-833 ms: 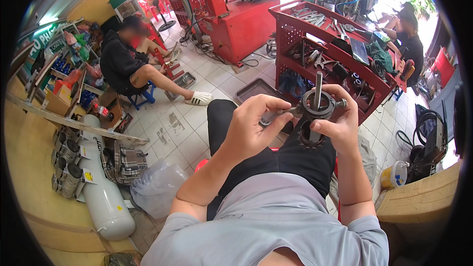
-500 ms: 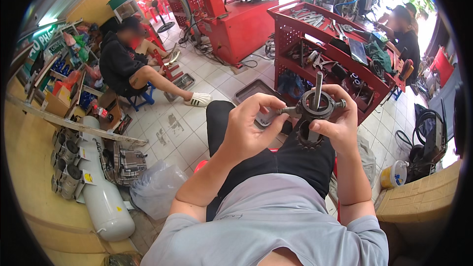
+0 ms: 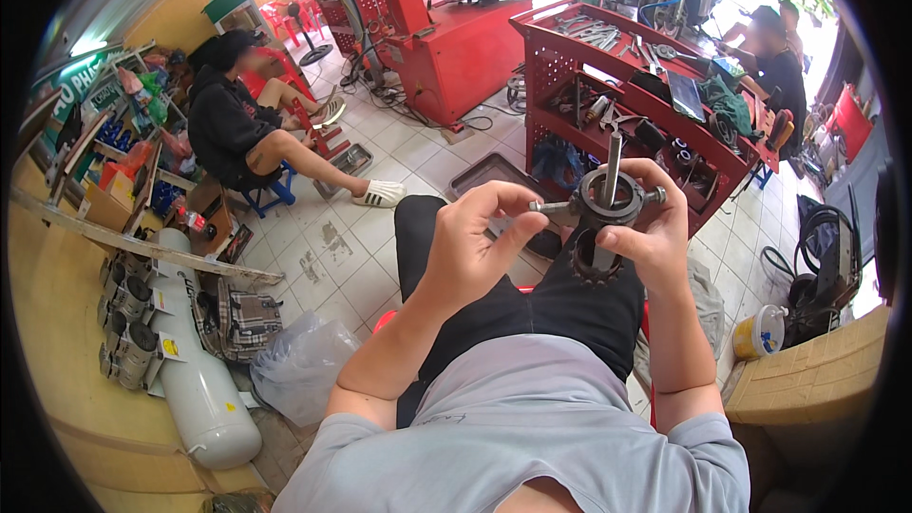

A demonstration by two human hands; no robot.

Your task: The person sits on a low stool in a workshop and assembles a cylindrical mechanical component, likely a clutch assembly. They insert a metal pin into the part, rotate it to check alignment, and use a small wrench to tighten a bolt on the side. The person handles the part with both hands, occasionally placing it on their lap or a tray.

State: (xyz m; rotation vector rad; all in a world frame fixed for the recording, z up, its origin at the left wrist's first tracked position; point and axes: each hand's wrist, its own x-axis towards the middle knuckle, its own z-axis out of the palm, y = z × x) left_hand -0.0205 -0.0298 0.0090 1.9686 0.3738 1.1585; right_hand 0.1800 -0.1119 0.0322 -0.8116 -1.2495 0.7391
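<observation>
Above my lap, my right hand [image 3: 655, 228] grips a dark metal ring tool [image 3: 622, 213] with its thumb in front and fingers round the far side. A bright steel rod [image 3: 615, 157] stands up through the ring, leaning slightly. Below the ring hangs a toothed, gear-like metal part [image 3: 597, 271]. From the ring's left side sticks out a threaded bolt [image 3: 559, 208]. The thumb and index finger of my left hand [image 3: 475, 242] close on the bolt's outer end. A second bolt head [image 3: 655, 195] shows on the ring's right side, beside my right fingers.
A red tool trolley [image 3: 632, 85] full of wrenches stands ahead to the right. Behind my hands a metal tray [image 3: 494, 176] lies on the tiled floor. A person [image 3: 237, 123] sits at the left; others are at the far right. A grey tank [image 3: 204, 389] lies at the left.
My left fingertips have opened a little and shifted left along the bolt, so more of its end shows. My right hand still holds the ring tool in nearly the same place.
</observation>
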